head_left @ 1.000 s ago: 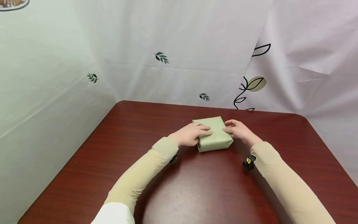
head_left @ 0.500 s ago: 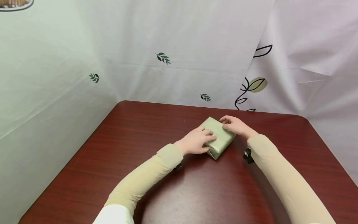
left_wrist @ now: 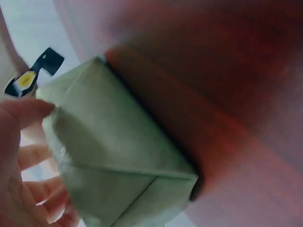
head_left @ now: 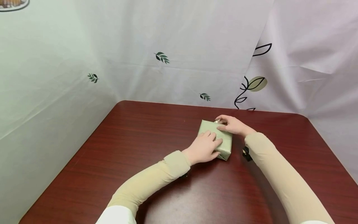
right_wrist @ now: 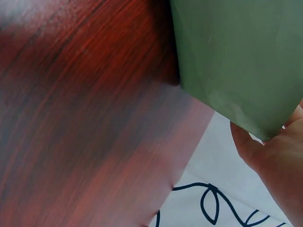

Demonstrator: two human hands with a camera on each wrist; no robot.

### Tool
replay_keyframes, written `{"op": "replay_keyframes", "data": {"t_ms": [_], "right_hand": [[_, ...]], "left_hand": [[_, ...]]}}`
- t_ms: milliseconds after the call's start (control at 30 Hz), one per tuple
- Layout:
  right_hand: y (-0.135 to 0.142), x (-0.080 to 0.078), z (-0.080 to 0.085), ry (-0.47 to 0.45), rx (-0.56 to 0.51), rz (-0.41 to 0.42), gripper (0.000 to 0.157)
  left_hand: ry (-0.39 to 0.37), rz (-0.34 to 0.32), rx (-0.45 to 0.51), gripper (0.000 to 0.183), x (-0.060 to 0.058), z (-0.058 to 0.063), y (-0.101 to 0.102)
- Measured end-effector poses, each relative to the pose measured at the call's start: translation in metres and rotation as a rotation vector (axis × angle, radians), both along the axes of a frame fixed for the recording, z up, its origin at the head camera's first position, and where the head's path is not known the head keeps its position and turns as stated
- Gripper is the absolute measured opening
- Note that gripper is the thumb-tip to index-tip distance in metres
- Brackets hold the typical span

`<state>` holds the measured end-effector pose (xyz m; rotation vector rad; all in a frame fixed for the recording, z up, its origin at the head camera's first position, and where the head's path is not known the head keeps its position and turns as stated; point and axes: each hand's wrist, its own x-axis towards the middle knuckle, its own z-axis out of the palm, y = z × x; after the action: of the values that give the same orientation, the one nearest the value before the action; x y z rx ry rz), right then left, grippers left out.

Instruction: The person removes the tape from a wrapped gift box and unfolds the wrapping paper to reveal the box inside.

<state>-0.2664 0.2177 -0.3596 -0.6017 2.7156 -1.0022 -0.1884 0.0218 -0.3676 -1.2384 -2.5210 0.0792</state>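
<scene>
A box wrapped in plain light green paper [head_left: 205,126] lies on the table in the head view. My left hand [head_left: 204,147] rests on its top with fingers spread, the thumb at the near end. In the left wrist view, folded paper flaps [left_wrist: 128,189] show on the box's end, with the thumb [left_wrist: 33,113] touching its edge. At the far right corner my right hand [head_left: 233,125] grips the box, thumb on top and fingers bent over the far side, partly hidden. A small whitish bit [head_left: 217,121] shows beside those fingertips.
The dark red wood table [head_left: 145,130] has rounded far corners. White cloth [head_left: 179,77] with leaf prints hangs behind it and along both sides. A black wrist camera [head_left: 246,153] hangs under the right sleeve.
The box has turned counterclockwise as seen from above, its near end swinging right. My left hand has moved right and nearer with it; the right hand has shifted left to the far side.
</scene>
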Motion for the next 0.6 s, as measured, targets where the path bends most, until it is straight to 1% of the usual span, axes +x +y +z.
{"op": "replay_keyframes", "data": {"t_ms": [33,100,200,267,333,400,467,533,600], "right_hand": [[0.0,0.0,0.0,0.01,0.002,0.006,0.041],[0.001,0.0,0.0,0.021,0.007,0.012,0.041],[0.002,-0.001,-0.002,0.029,0.018,0.015,0.041],[0.003,-0.001,-0.003,0.027,0.019,0.018,0.041],[0.004,-0.001,-0.005,0.024,0.014,0.018,0.041],[0.005,-0.001,-0.007,0.027,0.003,0.023,0.042],[0.005,0.0,-0.008,0.033,-0.009,0.031,0.042],[0.005,0.001,-0.008,0.034,-0.019,0.035,0.044],[0.006,0.001,-0.007,0.031,-0.024,0.039,0.047]], "left_hand": [[-0.024,0.002,0.007,0.041,-0.002,0.001,0.0],[-0.094,0.021,0.018,0.045,-0.007,0.004,0.0],[-0.18,0.049,0.051,0.052,-0.02,0.005,-0.002],[-0.224,0.062,0.059,0.063,-0.029,0.004,-0.002],[-0.259,0.061,0.071,0.077,-0.037,0.0,-0.002],[-0.305,0.07,0.063,0.09,-0.044,-0.002,-0.001],[-0.352,0.092,0.04,0.102,-0.05,-0.003,0.001],[-0.382,0.108,0.015,0.111,-0.055,-0.003,0.002],[-0.398,0.111,-0.006,0.114,-0.06,-0.003,0.004]]}}
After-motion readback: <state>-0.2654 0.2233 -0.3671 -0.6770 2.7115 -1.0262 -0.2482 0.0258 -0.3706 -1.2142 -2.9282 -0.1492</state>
